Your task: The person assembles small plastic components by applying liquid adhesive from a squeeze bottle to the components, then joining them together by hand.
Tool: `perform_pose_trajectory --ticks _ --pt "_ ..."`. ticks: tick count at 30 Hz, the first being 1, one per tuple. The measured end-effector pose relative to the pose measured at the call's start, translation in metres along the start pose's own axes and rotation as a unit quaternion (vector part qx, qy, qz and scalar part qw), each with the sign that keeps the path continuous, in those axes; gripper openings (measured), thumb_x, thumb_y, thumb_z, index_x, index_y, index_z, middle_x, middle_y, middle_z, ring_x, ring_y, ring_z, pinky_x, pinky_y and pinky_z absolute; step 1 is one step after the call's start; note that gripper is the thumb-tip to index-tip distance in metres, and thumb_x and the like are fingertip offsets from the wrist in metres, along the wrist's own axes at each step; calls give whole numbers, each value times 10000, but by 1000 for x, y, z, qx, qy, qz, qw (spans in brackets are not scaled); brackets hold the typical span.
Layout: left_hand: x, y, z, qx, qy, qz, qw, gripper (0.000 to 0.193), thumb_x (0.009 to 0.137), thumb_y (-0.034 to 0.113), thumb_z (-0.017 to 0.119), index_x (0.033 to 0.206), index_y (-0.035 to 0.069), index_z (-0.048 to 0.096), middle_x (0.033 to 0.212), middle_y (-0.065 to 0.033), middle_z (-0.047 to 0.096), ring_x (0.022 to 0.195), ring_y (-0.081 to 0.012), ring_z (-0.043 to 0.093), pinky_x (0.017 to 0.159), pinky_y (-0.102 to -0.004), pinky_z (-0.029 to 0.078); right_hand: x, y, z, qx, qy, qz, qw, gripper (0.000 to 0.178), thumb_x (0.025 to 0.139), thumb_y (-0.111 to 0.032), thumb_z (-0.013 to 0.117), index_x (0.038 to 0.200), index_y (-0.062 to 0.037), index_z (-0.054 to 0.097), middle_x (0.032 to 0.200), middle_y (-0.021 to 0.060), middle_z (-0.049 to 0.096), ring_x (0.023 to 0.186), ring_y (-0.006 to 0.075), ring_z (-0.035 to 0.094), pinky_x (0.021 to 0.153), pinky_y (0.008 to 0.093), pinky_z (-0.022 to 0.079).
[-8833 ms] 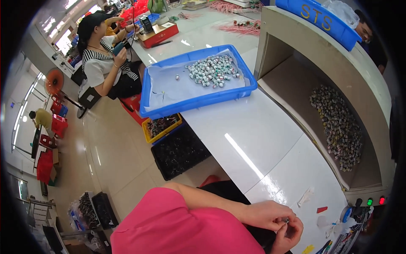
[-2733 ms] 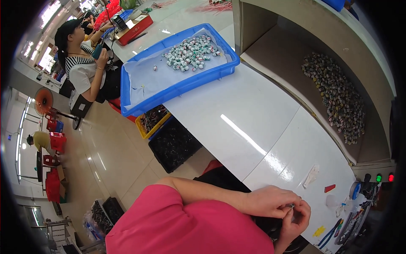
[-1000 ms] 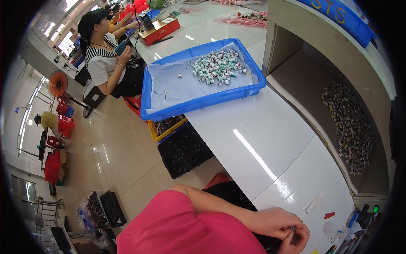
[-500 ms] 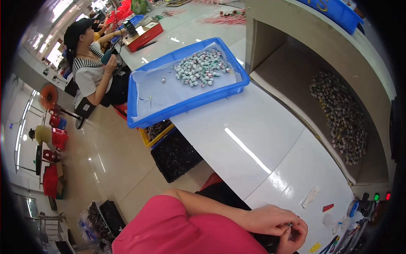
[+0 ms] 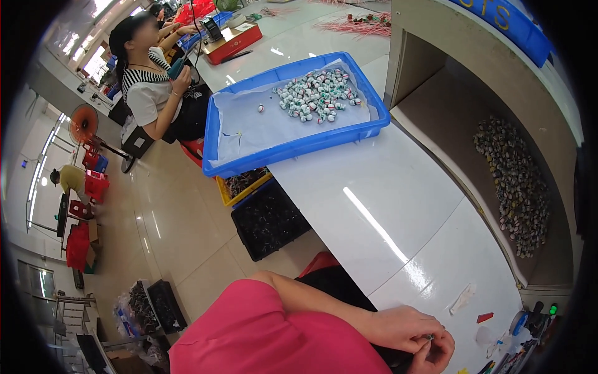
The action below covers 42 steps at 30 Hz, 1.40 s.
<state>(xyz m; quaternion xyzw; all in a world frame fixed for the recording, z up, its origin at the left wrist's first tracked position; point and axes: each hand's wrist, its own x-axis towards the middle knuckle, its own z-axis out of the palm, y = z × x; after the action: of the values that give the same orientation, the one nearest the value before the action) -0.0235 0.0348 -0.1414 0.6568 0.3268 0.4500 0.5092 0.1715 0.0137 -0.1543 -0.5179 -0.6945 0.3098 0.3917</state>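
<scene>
At the lower right my left hand (image 5: pixel 405 328) and my right hand (image 5: pixel 441 353) meet above the table's near edge. Fingertips of both are pinched together around a tiny piece (image 5: pixel 428 337), mostly covered by the fingers and too small to name. Farther along the white table (image 5: pixel 380 187) stands a blue plastic tray (image 5: pixel 299 148) lined with white sheet. Many small round white parts (image 5: pixel 317 93) with green and dark red marks are heaped on the liner, and one lies apart on its left.
To the right, a shelf box (image 5: pixel 448 103) holds a large pile of small round parts (image 5: pixel 514 187). Pens and tools (image 5: pixel 529 343) lie at the table's right end, by a red piece (image 5: pixel 485 317). Black bin (image 5: pixel 268 218) stands below the table; a co-worker (image 5: pixel 146 93) sits beyond.
The whole view has shifted slightly, so the tray and shelf appear farther right. My hands stay together, fingers still pinched on the tiny piece.
</scene>
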Motion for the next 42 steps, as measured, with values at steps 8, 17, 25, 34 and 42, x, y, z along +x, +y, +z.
perform_pose_trajectory --ticks 8,17,25,34,42 --pt "0 3 5 -43 37 5 998 217 755 74 566 971 72 541 788 -94 580 648 -264 575 559 -356 443 -2 -4 -2 -13 -7 -12 1000 252 792 2 657 1029 11 574 1054 132 594 943 244 577 820 339 485" --pt "-3 2 6 -36 61 33 997 216 742 75 570 957 64 546 780 -95 581 659 -273 573 563 -356 443 -3 -6 0 11 11 26 1000 246 793 -4 663 1021 13 571 1044 126 596 939 229 575 831 335 481" --pt "-5 3 -4 2 19 25 1000 262 767 42 529 1026 79 529 880 -63 589 744 -260 595 601 -346 472 0 -7 3 -19 12 0 1000 257 792 -21 674 1027 10 575 1034 120 602 938 219 575 818 322 479" --pt "-4 6 -5 10 13 12 1000 264 770 49 532 1032 82 530 871 -55 581 708 -250 581 585 -338 463 3 -10 5 23 17 -4 1000 256 794 -10 667 1024 23 559 1052 137 594 949 233 568 837 342 474" --pt "-7 9 -2 4 32 15 999 241 758 73 565 999 76 560 831 -80 589 691 -261 586 582 -349 462 -2 -12 4 -34 -2 -9 999 272 826 -19 635 1084 3 553 1085 147 585 972 262 569 848 361 476"
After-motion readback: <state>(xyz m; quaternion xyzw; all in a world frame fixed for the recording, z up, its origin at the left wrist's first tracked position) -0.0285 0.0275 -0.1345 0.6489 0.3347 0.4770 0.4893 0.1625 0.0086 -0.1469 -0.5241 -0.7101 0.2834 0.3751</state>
